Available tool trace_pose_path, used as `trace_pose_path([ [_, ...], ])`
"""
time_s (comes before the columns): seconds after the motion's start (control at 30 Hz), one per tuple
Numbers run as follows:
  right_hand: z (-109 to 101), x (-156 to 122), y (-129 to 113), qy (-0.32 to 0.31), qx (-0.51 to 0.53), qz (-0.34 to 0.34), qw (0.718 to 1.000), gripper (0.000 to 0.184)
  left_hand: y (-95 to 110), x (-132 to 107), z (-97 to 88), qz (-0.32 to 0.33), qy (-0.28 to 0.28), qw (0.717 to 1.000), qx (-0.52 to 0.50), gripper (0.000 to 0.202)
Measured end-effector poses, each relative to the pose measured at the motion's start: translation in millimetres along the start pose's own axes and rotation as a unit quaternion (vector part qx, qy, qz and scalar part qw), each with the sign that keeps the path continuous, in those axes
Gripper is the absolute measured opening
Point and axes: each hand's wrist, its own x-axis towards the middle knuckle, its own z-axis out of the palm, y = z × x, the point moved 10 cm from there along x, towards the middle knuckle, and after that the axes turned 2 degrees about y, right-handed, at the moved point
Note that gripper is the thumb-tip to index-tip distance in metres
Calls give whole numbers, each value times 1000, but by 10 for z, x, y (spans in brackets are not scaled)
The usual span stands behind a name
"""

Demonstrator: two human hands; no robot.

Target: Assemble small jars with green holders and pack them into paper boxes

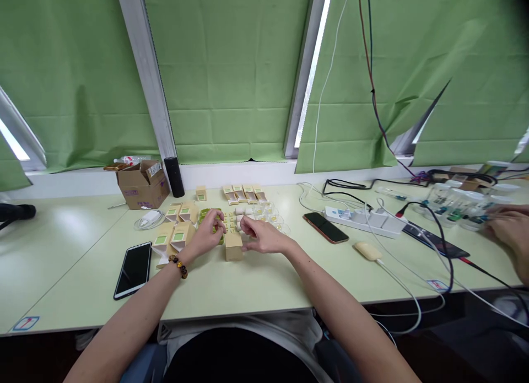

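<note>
My left hand [210,230] is closed, its fingertips pinched together over a row of small yellow pieces [230,220]; what is between them is too small to make out. My right hand [264,235] is bent, thumb and forefinger apart, close to the right side of a small cardboard box [233,248]. Whether the thumb touches that box I cannot tell. Behind the right hand lie several clear bulb-like items with white ends [266,211]. A green tray [204,213] shows partly behind my left hand.
Open small boxes [178,237] lie left of my hands, with more at the back [245,194]. Phones [133,270] [325,227], a power strip [366,220], a computer mouse-like cream item [367,251] and cables surround them. Another person's hand [510,234] is by clear jars [454,204] at right.
</note>
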Motion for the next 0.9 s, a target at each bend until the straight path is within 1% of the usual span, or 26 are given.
trace_pose_path([
  [0.1,-27,4,58,14,-30,12,999,29,-167,-15,-7,-61,0,997,-40,25],
  [0.2,-77,6,91,31,-42,14,999,27,-245,-20,-57,-86,18,996,-33,24],
  [0.3,-30,7,72,-1,5,7,1000,31,-165,6,-95,-52,38,998,-14,23],
  [0.37,24,5,57,-27,26,7,999,38,-92,15,-69,-28,33,999,-15,24],
  [0.4,46,4,57,-35,27,9,999,40,-75,13,-47,-26,26,999,-16,24],
  [0.43,60,4,61,-38,21,11,999,39,-76,6,-25,-31,17,999,-15,25],
  [0.5,49,7,74,-25,7,7,1000,31,-108,-14,-18,-52,12,999,-9,25],
  [0.57,5,11,80,0,5,-5,1000,26,-128,-31,-60,-62,27,998,-2,24],
  [0.63,-17,11,93,10,15,-10,1000,26,-118,-33,-106,-58,44,997,1,22],
  [0.8,103,15,97,-36,24,7,999,35,-39,-5,-107,-34,43,998,44,22],
  [0.9,154,23,60,-43,24,-1,999,37,-14,6,-94,-20,38,997,61,24],
])
